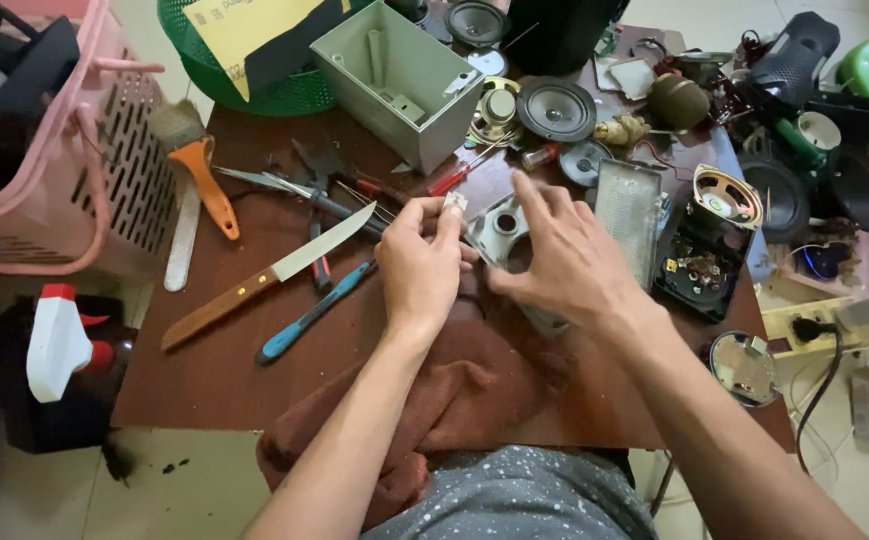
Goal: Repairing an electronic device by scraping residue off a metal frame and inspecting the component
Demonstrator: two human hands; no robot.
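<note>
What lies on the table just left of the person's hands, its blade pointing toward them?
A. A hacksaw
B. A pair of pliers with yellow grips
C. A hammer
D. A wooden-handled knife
D. A wooden-handled knife lies slantwise on the brown table, its blade tip reaching toward the left hand, beside a blue-handled tool; the right hand holds a grey plastic part.

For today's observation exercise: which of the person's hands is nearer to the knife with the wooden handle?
Left. The left hand is just right of the knife, close to its blade tip. The right hand is farther right, beyond the left hand, on the grey plastic part.
</note>
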